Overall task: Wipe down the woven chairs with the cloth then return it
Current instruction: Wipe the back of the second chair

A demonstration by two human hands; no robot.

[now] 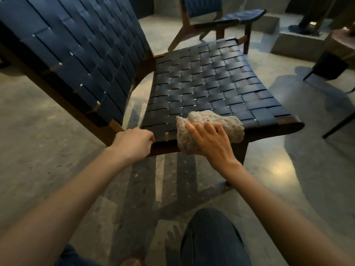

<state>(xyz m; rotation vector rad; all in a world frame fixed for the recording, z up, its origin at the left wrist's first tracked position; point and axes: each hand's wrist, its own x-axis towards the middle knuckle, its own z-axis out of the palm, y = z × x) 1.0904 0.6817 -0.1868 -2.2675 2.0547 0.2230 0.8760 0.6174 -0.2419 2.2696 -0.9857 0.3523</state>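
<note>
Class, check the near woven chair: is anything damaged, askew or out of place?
Nothing stands out: the chair has even, unbroken straps; the cloth lies under the right hand at the seat's edge.

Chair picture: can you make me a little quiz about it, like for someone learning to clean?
1. True or false: the right hand presses the cloth on the near chair seat.
2. What does the left hand grip? A) the cloth B) the near chair's frame C) a bottle
3. Fill in: the second woven chair stands ___ the near one.
Key: 1 true; 2 B; 3 behind.
</note>
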